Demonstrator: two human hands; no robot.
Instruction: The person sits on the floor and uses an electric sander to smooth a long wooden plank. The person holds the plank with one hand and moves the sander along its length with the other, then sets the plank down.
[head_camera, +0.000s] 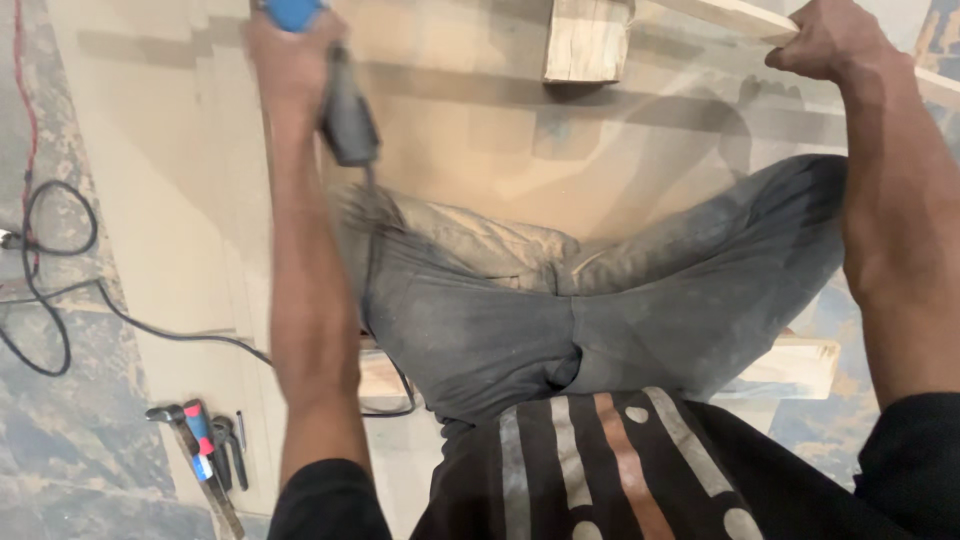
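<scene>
My left hand (290, 60) is closed around a corded power tool (345, 115) with a blue body and a dark grey rear end; its front runs out of the top edge of the view. Its cable drops along my left thigh. My right hand (825, 40) grips a pale wooden strip (735, 15) at the upper right. I sit on a low wooden block (800, 365) with my knees spread, in dusty grey trousers. A large beige board (180, 150) lies flat beneath both hands.
A short wooden block (587, 40) stands on the board between my hands. A black cable (60, 290) loops over the mottled floor at the left. A hammer with a red and blue grip (200, 445) and dark pliers (230, 450) lie at the lower left.
</scene>
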